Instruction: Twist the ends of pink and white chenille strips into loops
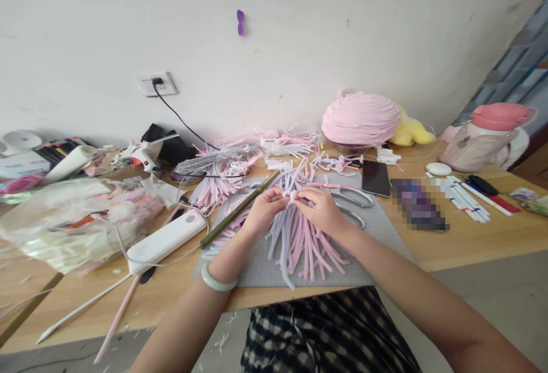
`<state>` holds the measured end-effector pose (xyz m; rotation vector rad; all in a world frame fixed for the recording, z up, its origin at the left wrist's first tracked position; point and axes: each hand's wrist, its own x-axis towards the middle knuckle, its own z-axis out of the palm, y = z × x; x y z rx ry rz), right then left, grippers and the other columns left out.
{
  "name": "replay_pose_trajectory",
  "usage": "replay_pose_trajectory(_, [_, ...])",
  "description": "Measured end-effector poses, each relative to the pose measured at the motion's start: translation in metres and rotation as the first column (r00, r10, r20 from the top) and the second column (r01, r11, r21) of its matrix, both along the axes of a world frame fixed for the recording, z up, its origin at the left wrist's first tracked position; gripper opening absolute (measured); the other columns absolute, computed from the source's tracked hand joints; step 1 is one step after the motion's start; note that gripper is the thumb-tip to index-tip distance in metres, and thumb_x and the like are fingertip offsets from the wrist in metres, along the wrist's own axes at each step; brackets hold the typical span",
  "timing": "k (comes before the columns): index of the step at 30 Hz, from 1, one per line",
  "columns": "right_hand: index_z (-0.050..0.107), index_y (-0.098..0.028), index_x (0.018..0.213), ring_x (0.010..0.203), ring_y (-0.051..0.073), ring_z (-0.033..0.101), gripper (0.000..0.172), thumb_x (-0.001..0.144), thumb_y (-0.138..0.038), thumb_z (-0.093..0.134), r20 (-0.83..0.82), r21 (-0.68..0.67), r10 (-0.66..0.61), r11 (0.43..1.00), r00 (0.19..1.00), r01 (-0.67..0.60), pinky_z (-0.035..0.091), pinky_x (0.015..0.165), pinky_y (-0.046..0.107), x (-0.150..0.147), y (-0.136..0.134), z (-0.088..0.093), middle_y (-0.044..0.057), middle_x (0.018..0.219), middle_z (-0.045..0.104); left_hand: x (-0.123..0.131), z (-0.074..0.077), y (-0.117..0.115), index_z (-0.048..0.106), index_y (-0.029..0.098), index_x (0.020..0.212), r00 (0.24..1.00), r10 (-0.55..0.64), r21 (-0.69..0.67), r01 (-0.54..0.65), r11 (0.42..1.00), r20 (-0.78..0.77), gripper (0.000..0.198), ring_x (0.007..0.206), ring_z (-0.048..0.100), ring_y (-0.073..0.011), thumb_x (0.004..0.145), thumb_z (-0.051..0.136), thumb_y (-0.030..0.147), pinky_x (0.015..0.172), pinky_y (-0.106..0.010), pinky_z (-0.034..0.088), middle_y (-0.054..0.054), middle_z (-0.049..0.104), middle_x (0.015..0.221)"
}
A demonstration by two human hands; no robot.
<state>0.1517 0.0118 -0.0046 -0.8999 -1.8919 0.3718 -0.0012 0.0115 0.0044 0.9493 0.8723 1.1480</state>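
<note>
Above the middle of the grey cutting mat (252,270), both my hands pinch a small, pale pipe cleaner (293,196) bent into little loops. My left hand (269,207) grips its left side between thumb and fingers; a pale green bangle (219,279) is on that wrist. My right hand (321,208) has the right side, thumb and fingertips together. Under the hands, pink and pale lilac pipe cleaners (303,241) lie spread out on the mat. Scissors (353,197) rest just beyond my right hand. An olive-green rod (240,207) lies slanted beside my left hand.
Left stand a white power strip (169,241), a plastic bag (81,219) and a glue gun (143,153). Bundled pipe cleaners (218,187) lie at the back. A pink wrapped ball (362,119), a phone (375,179), markers (468,199) and a jug (479,144) are right.
</note>
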Motion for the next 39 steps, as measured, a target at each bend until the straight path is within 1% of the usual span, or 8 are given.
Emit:
replay_pose_trajectory(3, [0.062, -0.016, 0.071, 0.062, 0.016, 0.060, 0.007, 0.072, -0.020, 0.057, -0.135, -0.257, -0.037, 0.967, 0.990, 0.001, 0.048, 0.060, 0.028, -0.003, 0.001, 0.001, 0.004, 0.068, 0.065, 0.000, -0.001, 0.001, 0.058, 0.014, 0.065, 1.000, -0.012, 0.012, 0.012, 1.000, 0.028, 0.028, 0.059, 0.057, -0.0083, 0.047, 0.078, 0.021, 0.065, -0.022, 0.043, 0.002, 0.064, 0.062])
replay_pose_trajectory(7, [0.059, -0.016, 0.067, 0.055, 0.016, 0.061, 0.011, 0.068, -0.027, 0.059, -0.365, -0.520, -0.081, 0.844, 0.928, -0.131, 0.051, 0.054, 0.028, -0.005, 0.003, 0.001, 0.002, 0.060, 0.064, -0.001, -0.003, 0.002, 0.058, 0.014, 0.067, 0.999, -0.003, 0.052, 0.001, 0.999, 0.050, 0.029, 0.062, 0.059, -0.0110, 0.048, 0.078, 0.021, 0.069, -0.026, 0.044, 0.001, 0.065, 0.065])
replay_pose_trajectory(15, [0.053, -0.018, 0.061, 0.047, 0.014, 0.058, 0.013, 0.064, -0.026, 0.062, -0.474, -0.551, -0.093, 0.807, 0.876, -0.213, 0.051, 0.050, 0.027, -0.005, 0.004, 0.001, -0.002, 0.050, 0.059, 0.000, -0.001, 0.000, 0.059, 0.013, 0.064, 0.999, -0.047, 0.132, 0.049, 0.990, -0.018, 0.021, 0.063, 0.056, -0.0091, 0.052, 0.076, 0.018, 0.071, -0.023, 0.042, 0.002, 0.064, 0.064])
replay_pose_trajectory(21, [0.055, -0.017, 0.063, 0.045, 0.013, 0.057, 0.009, 0.067, -0.024, 0.058, -0.435, -0.580, -0.046, 0.778, 0.899, -0.241, 0.048, 0.048, 0.025, -0.005, 0.003, 0.003, -0.002, 0.050, 0.058, -0.001, 0.003, -0.002, 0.057, 0.013, 0.060, 0.997, -0.069, -0.008, 0.070, 0.998, 0.044, 0.024, 0.059, 0.056, -0.0076, 0.047, 0.077, 0.011, 0.066, -0.022, 0.044, 0.004, 0.062, 0.061])
replay_pose_trajectory(24, [0.060, -0.017, 0.069, 0.052, 0.015, 0.059, 0.008, 0.071, -0.024, 0.057, -0.322, -0.456, -0.024, 0.880, 0.946, -0.133, 0.049, 0.052, 0.027, -0.002, 0.004, 0.002, 0.001, 0.059, 0.063, -0.002, 0.003, -0.002, 0.057, 0.013, 0.060, 0.989, -0.080, -0.113, 0.094, 0.989, 0.123, 0.021, 0.058, 0.057, -0.0068, 0.051, 0.075, 0.007, 0.064, -0.020, 0.046, 0.003, 0.061, 0.060])
replay_pose_trajectory(27, [0.065, -0.019, 0.084, 0.075, 0.018, 0.063, 0.016, 0.078, -0.019, 0.051, -0.105, -0.103, 0.010, 0.994, 0.994, -0.021, 0.050, 0.070, 0.032, 0.003, 0.006, 0.000, 0.005, 0.079, 0.068, -0.002, 0.003, -0.002, 0.058, 0.013, 0.063, 0.972, -0.052, -0.198, 0.099, 0.975, 0.230, 0.015, 0.059, 0.058, -0.0067, 0.059, 0.069, 0.003, 0.064, -0.018, 0.048, 0.002, 0.062, 0.062])
replay_pose_trajectory(30, [0.063, -0.021, 0.102, 0.090, 0.018, 0.060, 0.026, 0.082, -0.017, 0.046, 0.116, 0.153, 0.038, 0.987, 0.992, -0.056, 0.047, 0.082, 0.034, 0.008, 0.007, -0.002, 0.007, 0.095, 0.066, -0.002, 0.002, -0.001, 0.061, 0.012, 0.067, 0.951, -0.005, -0.255, 0.088, 0.963, 0.310, 0.011, 0.060, 0.059, -0.0071, 0.068, 0.061, 0.002, 0.062, -0.017, 0.050, 0.000, 0.063, 0.065])
replay_pose_trajectory(39, [0.061, -0.015, 0.102, 0.091, 0.020, 0.057, 0.024, 0.086, -0.019, 0.044, 0.375, 0.391, -0.037, 0.912, 0.926, -0.122, 0.046, 0.080, 0.036, 0.015, 0.010, 0.004, 0.009, 0.096, 0.065, 0.000, 0.000, -0.002, 0.061, 0.008, 0.067, 0.937, -0.049, -0.251, 0.142, 0.958, 0.346, 0.012, 0.056, 0.059, -0.0070, 0.070, 0.057, -0.003, 0.057, -0.015, 0.049, -0.002, 0.063, 0.062])
